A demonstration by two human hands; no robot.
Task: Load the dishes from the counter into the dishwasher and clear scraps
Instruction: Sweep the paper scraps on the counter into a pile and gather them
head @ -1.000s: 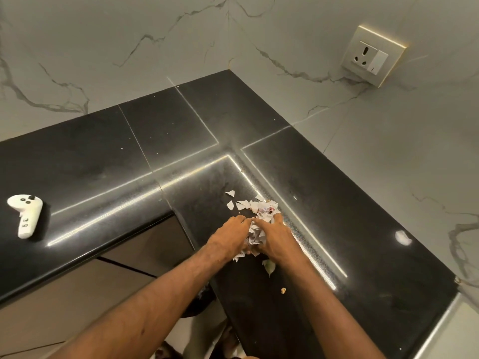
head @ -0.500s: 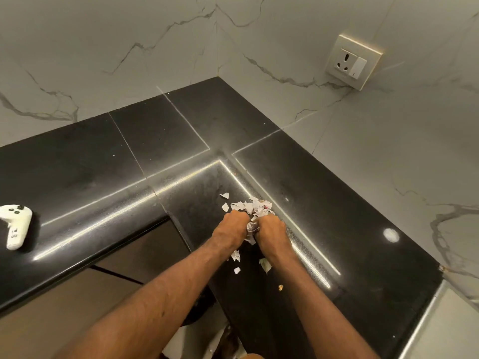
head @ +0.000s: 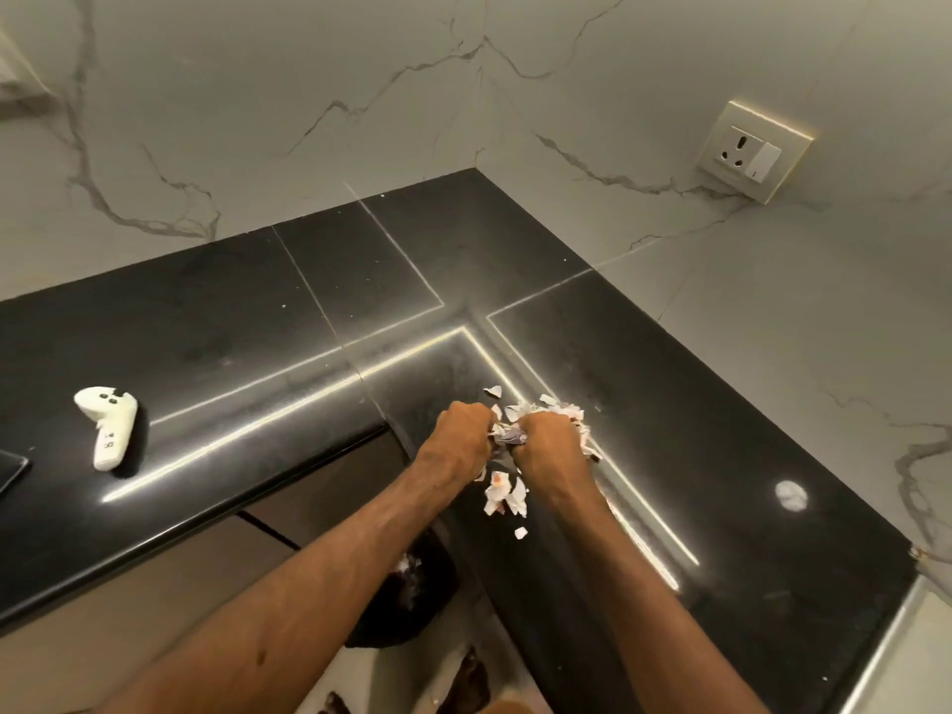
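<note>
A heap of torn white paper scraps (head: pixel 536 412) lies at the inner corner of the black L-shaped counter (head: pixel 319 311). My left hand (head: pixel 460 438) and my right hand (head: pixel 551 445) sit side by side over the heap, both curled into fists that grip scraps between them. A few loose pieces (head: pixel 502 494) lie just below my hands, and one small piece (head: pixel 492 390) lies above them. No dishes or dishwasher are in view.
A white handheld controller (head: pixel 108 425) lies on the left part of the counter. A dark bin with scraps in it (head: pixel 407 590) stands on the floor below the counter's inner edge. A wall socket (head: pixel 747 152) sits on the marble wall at the right.
Both hands have closed tighter around the scraps and drawn them together. More loose pieces now lie below my hands. The camera view has shifted slightly.
</note>
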